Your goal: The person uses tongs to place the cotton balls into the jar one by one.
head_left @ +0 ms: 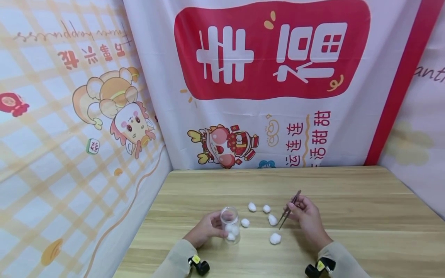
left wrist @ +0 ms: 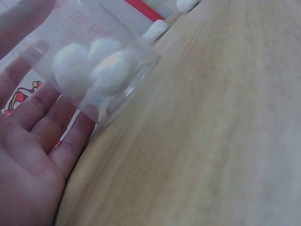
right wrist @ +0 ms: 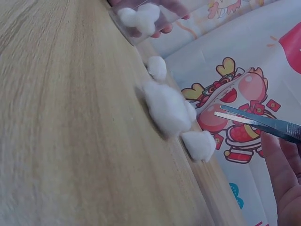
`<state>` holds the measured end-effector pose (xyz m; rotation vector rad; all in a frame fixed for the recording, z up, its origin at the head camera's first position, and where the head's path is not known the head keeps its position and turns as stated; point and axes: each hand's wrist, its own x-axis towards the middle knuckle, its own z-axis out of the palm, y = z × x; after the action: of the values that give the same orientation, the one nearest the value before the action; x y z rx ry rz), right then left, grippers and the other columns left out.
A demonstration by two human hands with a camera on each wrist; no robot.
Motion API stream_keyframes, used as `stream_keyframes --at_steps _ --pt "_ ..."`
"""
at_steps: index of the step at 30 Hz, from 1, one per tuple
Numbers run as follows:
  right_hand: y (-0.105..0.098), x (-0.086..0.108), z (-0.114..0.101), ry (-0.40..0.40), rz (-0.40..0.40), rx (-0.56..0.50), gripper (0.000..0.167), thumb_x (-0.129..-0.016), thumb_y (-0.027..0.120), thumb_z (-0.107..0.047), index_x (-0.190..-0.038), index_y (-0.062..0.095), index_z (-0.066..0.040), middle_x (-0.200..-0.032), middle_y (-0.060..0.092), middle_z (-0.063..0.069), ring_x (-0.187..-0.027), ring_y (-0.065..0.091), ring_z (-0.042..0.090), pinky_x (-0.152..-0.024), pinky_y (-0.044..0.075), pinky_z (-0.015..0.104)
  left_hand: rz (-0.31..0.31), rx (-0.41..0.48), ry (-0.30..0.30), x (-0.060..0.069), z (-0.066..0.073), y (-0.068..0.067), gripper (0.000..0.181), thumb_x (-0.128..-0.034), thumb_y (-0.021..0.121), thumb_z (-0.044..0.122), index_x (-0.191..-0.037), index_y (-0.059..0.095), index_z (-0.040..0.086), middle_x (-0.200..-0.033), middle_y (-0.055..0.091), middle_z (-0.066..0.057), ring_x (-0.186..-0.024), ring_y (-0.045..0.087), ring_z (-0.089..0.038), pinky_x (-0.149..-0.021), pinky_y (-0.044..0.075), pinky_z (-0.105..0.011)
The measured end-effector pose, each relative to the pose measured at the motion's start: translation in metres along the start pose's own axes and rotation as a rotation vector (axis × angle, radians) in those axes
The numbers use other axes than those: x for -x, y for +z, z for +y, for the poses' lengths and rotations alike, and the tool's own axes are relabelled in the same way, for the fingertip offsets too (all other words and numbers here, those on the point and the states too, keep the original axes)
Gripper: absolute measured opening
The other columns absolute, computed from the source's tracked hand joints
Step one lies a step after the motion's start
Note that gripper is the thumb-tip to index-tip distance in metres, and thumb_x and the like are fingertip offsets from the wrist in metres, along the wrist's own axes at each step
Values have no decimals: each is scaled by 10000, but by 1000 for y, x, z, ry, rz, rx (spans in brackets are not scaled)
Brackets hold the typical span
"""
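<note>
My left hand (head_left: 207, 228) holds a clear jar (head_left: 230, 214) upright on the table, fingers and thumb round its side. The jar has no lid on it, and white cotton balls (left wrist: 114, 72) lie at its bottom. A pair of metal tweezers (head_left: 290, 209) is pinched in my right hand (head_left: 308, 218). Its tips (right wrist: 221, 112) stand slightly apart with nothing between them, close to a cotton ball (head_left: 272, 220). Nearer me lies another cotton ball (head_left: 275, 238). A further cotton ball (head_left: 245, 222) sits just right of the jar.
Two more cotton balls, one left (head_left: 252, 207) and one right (head_left: 266, 209), lie farther back on the wooden table (head_left: 365, 216). Behind the table hangs a printed red-and-white cloth (head_left: 271, 92). A patterned cloth wall (head_left: 87, 173) borders the left side.
</note>
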<state>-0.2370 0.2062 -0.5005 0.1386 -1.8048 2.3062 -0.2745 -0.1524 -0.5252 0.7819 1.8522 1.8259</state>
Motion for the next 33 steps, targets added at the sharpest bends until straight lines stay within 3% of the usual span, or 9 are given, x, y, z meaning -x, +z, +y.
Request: stream_keyframes --at_steps 6,13,20,27,33 --pt "2 -1 0 22 0 36 289 -935 641 -77 -1129 488 74 -982 639 117 -927 667 282 -812 559 420 20 -8 -8 -1 2 0 616 -775 786 10 -1342 552 68 -1339 574 -107 -1209 542 -285 -1008 444 -372" --pt "4 1 3 54 8 75 277 -931 636 -54 -1142 494 58 -1018 620 184 -980 641 378 -808 562 412 21 -9 -14 1 3 1 630 -769 795 17 -1346 549 67 -1332 578 -107 -1209 544 -280 -1005 448 -363" --pt "4 4 7 62 -13 104 279 -936 626 -69 -1153 494 45 -1069 591 244 -962 646 320 -818 560 427 19 -26 10 2 0 1 630 -771 791 15 -1348 539 39 -1317 585 -127 -1193 555 -280 -999 451 -355" --pt "8 8 7 93 -8 138 276 -938 619 -66 -1163 498 38 -1106 562 289 -968 641 327 -817 563 419 26 -17 -15 1 1 1 613 -773 792 17 -1337 557 66 -1324 585 -104 -1203 548 -274 -1002 450 -359" --pt "11 10 10 89 -9 135 259 -929 616 -21 -1141 498 68 -1080 572 311 -938 649 315 -817 562 429 20 -24 2 1 0 1 622 -773 784 5 -1345 544 49 -1320 584 -120 -1194 554 -281 -1000 451 -362"
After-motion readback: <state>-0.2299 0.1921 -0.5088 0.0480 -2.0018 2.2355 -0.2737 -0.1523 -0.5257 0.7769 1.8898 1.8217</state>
